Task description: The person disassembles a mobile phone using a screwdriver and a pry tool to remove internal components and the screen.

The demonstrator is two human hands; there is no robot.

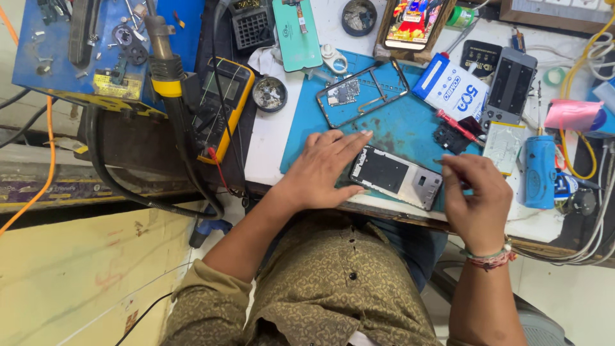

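An opened phone body [397, 176] with a dark battery area and silver end lies on the blue work mat [410, 125]. My left hand [323, 170] rests flat on the mat and steadies the phone's left end with fingers and thumb. My right hand [477, 195] hovers at the phone's right end, fingers curled; whether they pinch something small I cannot tell. An empty phone frame [362, 93] with a small circuit board lies further back on the mat. A red-handled tool [456, 125] lies to the right.
A yellow multimeter [221, 106], a hot-air handle [168, 67] with black hose, two small round dishes [270, 93], a teal phone back [296, 32], a lit phone [414, 22], a white-blue box [451, 86], a blue cylinder [540, 172] and cables crowd the bench.
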